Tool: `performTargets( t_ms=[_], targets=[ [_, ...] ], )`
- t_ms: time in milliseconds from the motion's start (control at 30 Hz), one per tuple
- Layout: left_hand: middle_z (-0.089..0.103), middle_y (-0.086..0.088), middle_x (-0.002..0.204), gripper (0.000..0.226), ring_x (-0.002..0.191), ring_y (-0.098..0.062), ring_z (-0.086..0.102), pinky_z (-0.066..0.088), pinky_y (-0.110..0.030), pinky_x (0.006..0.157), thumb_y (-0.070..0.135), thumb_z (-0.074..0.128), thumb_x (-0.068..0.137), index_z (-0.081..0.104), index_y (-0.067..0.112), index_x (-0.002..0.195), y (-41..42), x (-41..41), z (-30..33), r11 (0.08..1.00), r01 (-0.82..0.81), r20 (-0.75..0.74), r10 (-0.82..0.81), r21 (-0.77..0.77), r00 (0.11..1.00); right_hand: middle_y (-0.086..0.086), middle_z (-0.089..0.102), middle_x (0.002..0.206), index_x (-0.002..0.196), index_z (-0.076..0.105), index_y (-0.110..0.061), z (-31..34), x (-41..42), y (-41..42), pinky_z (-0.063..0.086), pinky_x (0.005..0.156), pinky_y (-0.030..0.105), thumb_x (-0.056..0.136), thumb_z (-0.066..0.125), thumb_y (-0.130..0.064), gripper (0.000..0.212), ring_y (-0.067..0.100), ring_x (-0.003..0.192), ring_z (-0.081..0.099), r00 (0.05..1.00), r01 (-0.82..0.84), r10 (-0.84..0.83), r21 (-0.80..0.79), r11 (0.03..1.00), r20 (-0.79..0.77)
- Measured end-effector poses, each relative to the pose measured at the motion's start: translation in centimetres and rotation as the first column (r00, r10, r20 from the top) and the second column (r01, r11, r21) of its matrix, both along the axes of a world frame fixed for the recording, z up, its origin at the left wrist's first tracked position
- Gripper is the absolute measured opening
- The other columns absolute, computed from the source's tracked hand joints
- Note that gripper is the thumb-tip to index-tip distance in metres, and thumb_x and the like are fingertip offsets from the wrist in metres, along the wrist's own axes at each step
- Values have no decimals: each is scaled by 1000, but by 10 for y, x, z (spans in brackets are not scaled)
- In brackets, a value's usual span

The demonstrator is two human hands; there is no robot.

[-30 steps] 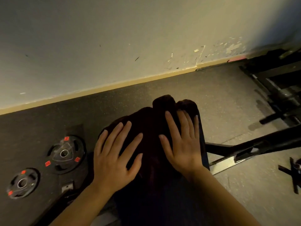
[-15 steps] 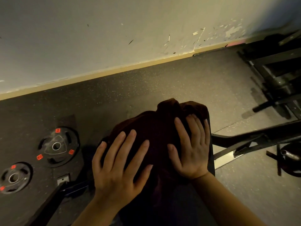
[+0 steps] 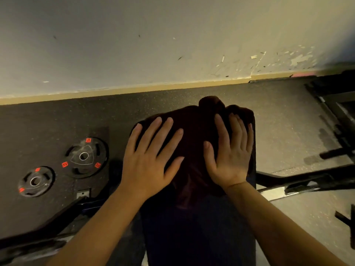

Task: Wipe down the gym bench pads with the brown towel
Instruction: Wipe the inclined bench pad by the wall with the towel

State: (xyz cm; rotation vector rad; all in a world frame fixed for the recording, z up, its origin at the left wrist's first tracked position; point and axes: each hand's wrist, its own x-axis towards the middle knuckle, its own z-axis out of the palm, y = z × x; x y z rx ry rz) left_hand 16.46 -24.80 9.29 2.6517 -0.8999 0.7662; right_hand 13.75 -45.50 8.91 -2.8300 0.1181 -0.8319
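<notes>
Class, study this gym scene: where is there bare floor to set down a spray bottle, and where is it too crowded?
Free: the dark floor strip between the skirting board and the brown towel, and the lighter floor right of the bench pad. Crowded: the left, with two weight plates and frame bars; both hands, left hand and right hand, cover the towel.

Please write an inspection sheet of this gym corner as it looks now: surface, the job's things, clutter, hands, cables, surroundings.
Surface: dark bench pad runs away from the person; its far end is covered by the towel.
Job's things: brown towel lies bunched on the pad's far end.
Clutter: two weight plates with red marks, the larger plate and the smaller plate, lie flat on the black floor mat, left of the bench.
Hands: left hand and right hand press flat on the towel, fingers straight.
Cables: nothing seen.
Surroundings: scuffed wall with chipped paint; black metal frame on the right.
</notes>
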Motion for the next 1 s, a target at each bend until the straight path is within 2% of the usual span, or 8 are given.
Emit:
performTargets(
  t_ms=[167, 300, 400, 567, 700, 800, 900, 1000],
  targets=[
    [28, -11, 161, 58, 150, -29, 19, 15, -56, 120, 49, 30, 102, 38, 18, 151, -24, -48, -6, 966, -258, -157, 259, 27, 953, 18, 37, 152, 151, 33, -17, 6, -3, 6, 8, 120, 51, 98, 31, -46, 60, 30, 143, 23, 997, -40, 40, 5, 999, -66],
    [36, -18, 156, 62, 147, -36, 27, 15, -55, 119, 55, 21, 102, 44, 18, 147, -57, -59, -2, 897, -439, -152, 441, 49, 885, 15, 35, 155, 152, 34, -17, 3, -9, -11, 10, 120, 51, 100, 29, -47, 60, 28, 146, 27, 984, -172, 172, -2, 985, -57],
    [30, -21, 157, 61, 148, -38, 22, 14, -53, 120, 55, 15, 103, 34, 22, 150, -88, -60, -5, 849, -525, -145, 527, 50, 838, 8, 34, 157, 152, 32, -20, -11, -19, -45, 14, 119, 50, 101, 30, -46, 58, 21, 146, 26, 968, -251, 251, 5, 968, -10],
    [31, -19, 157, 58, 147, -36, 23, 11, -49, 120, 46, 30, 100, 36, 20, 151, -107, -59, -23, 849, -528, 15, 528, 18, 849, 5, 30, 159, 153, 30, -21, -25, -17, -63, 12, 120, 47, 101, 29, -46, 58, 18, 149, 19, 957, -280, 272, 76, 957, 99],
    [39, -14, 155, 55, 146, -31, 29, 8, -48, 119, 42, 31, 99, 43, 20, 148, -102, -54, -28, 879, -476, 105, 477, -32, 873, 6, 36, 156, 150, 38, -20, -31, -12, -60, 15, 120, 45, 101, 31, -45, 56, 20, 147, 25, 949, -259, 239, 78, 963, 205],
    [41, -8, 154, 54, 146, -27, 32, 13, -50, 120, 43, 29, 100, 44, 23, 148, -103, -54, -34, 899, -436, 109, 438, -40, 892, 6, 37, 156, 150, 39, -20, -35, -13, -59, 17, 120, 44, 100, 28, -47, 58, 21, 146, 27, 957, -220, 199, 81, 972, 211],
    [35, -5, 158, 58, 148, -24, 27, 12, -51, 119, 49, 21, 100, 36, 26, 151, -101, -60, -40, 905, -424, 97, 425, -29, 900, 4, 25, 162, 154, 29, -24, -38, -25, -59, 16, 120, 43, 97, 16, -53, 65, 20, 150, 16, 964, -233, 214, 113, 966, 156],
    [16, 2, 164, 63, 152, -18, 8, -3, -46, 119, 59, 7, 96, 13, 35, 154, -98, -66, -47, 918, -397, 61, 396, 7, 916, -3, 2, 166, 157, 9, -31, -42, -38, -61, 7, 123, 37, 87, 0, -60, 76, 13, 151, -5, 969, -246, 240, 132, 960, 59]
  ],
)
